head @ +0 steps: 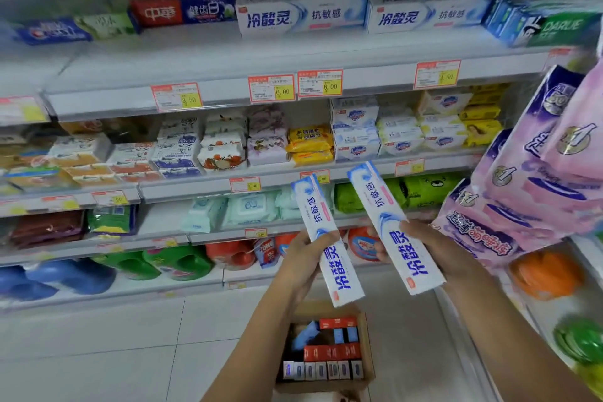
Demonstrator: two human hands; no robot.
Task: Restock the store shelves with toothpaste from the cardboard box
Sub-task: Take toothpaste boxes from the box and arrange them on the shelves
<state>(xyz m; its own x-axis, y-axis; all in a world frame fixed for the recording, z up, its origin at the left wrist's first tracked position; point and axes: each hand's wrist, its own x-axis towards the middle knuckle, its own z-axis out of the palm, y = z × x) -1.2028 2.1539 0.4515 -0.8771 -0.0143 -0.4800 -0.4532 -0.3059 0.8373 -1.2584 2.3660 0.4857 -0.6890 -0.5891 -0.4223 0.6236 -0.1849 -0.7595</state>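
1. The left hand [303, 258] is closed round the left toothpaste box [313, 206]. Its fingers curl over the front of the box, about halfway down.
2. The right hand [437, 248] is closed round the right toothpaste box [378, 202]. Its thumb lies on the front, and the other fingers are hidden behind the box.
3. Both boxes are long, white and blue, with big blue letters. They are held up in the air, side by side but not touching. Each one tilts with its top end up and to the left.
4. The cardboard box [367, 339] sits open on the floor [98, 352], right below the two hands. Inside it are more small boxes standing on end. Red and blue ones are near the middle, and a row of white ones is along the near edge.
5. The top shelf [293, 52] is high above the hands. Two white toothpaste stacks [300, 10] with the same blue letters sit at its back, near the middle. Red, blue and green toothpaste boxes sit to their left and right.
6. Red and yellow price tags [270, 88] hang on the front edge of the top shelf.
7. The shelf below holds soap packs [355, 137]. Lower shelves hold wipes and big bottles.
8. Pink and purple packs [554, 173] hang at the right edge of the view, close to the right hand.
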